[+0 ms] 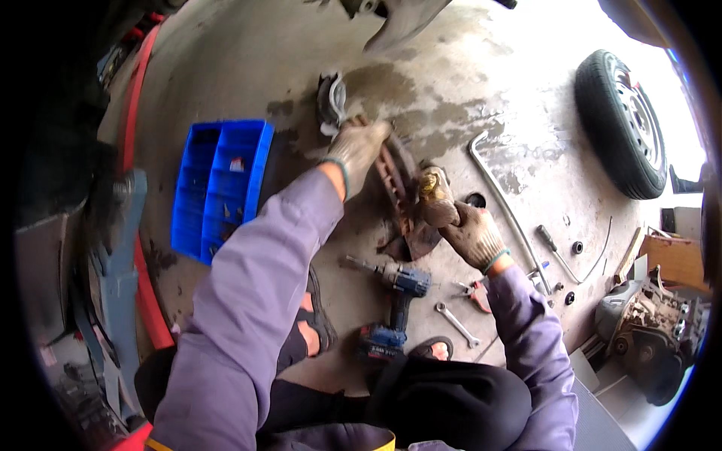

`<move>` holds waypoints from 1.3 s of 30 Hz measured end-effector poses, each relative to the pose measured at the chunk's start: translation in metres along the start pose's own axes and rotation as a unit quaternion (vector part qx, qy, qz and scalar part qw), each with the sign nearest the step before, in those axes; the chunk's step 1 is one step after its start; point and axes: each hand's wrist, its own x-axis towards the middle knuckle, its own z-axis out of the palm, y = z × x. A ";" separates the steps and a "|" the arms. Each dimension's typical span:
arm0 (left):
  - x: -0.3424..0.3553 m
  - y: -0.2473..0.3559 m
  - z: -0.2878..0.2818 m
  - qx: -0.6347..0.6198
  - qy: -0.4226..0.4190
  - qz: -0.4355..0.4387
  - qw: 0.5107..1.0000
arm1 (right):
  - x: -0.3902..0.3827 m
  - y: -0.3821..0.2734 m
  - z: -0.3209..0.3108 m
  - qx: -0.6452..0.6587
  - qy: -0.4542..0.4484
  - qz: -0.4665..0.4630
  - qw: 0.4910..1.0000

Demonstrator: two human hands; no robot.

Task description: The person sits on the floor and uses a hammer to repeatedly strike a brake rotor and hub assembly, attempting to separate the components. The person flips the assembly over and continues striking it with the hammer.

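My left hand (359, 150), in a soiled work glove, grips the upper edge of a rusty vented brake disc (389, 180) standing on its edge on the floor. The closed right hand (475, 234), also gloved, holds a hammer (436, 203) by its handle, most of which the glove hides. The hammer's head is beside the disc's right side; whether the two touch I cannot tell. A grey curved metal piece (331, 104) lies just beyond my left hand. Close below the disc lies a blue cordless driver (402, 282) with a long bit.
A blue compartment tray (180, 195) with small parts lies left. Right are a bent metal bar (505, 197), a screwdriver (547, 237), red-handled pliers (477, 295), a combination wrench (459, 325), a wheel (628, 124) and a large metal assembly (650, 334). A red rail (140, 98) runs far left.
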 end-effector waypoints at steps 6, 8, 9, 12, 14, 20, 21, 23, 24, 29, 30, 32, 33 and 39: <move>0.002 -0.004 -0.017 0.024 0.058 0.022 0.998 | -0.043 -0.007 -0.002 0.057 0.040 -0.010 0.998; 0.002 -0.001 -0.013 0.062 0.053 0.030 0.996 | -0.055 -0.011 -0.001 0.158 0.008 0.102 0.982; 0.002 -0.003 -0.013 0.090 0.039 0.040 0.994 | -0.060 -0.030 -0.014 0.209 -0.058 0.223 0.950; -0.003 -0.005 -0.014 0.158 -0.018 0.048 0.986 | -0.061 -0.020 -0.009 0.320 -0.033 0.102 0.941; -0.015 -0.007 -0.018 0.197 -0.031 0.061 0.978 | -0.056 -0.031 -0.028 0.425 -0.068 0.095 0.897; -0.019 -0.016 -0.022 0.094 -0.188 0.117 0.971 | -0.009 -0.043 -0.066 0.351 -0.038 0.087 0.932; -0.024 -0.015 -0.014 0.089 -0.206 0.107 0.969 | -0.005 -0.033 -0.066 0.399 -0.045 0.088 0.912; -0.044 -0.006 -0.006 0.085 -0.225 0.077 0.968 | 0.002 -0.027 -0.079 0.312 -0.025 0.043 0.949; -0.053 0.001 -0.012 0.143 -0.233 0.090 0.958 | 0.008 -0.036 -0.081 0.290 0.000 0.048 0.956; -0.044 0.002 -0.023 0.477 -0.101 0.100 0.867 | 0.030 -0.017 -0.100 0.152 -0.029 0.147 0.977; -0.049 0.010 -0.021 0.485 -0.101 0.090 0.864 | 0.024 -0.005 -0.098 0.156 -0.036 0.144 0.976; -0.059 0.028 -0.019 0.485 -0.125 0.074 0.862 | 0.009 0.006 -0.086 0.167 -0.048 0.160 0.972; -0.054 0.023 -0.025 0.486 -0.113 0.102 0.861 | 0.005 0.007 -0.077 0.177 -0.051 0.173 0.968; -0.049 0.000 -0.021 0.455 -0.127 0.144 0.870 | -0.005 0.000 -0.021 0.145 -0.066 0.125 0.979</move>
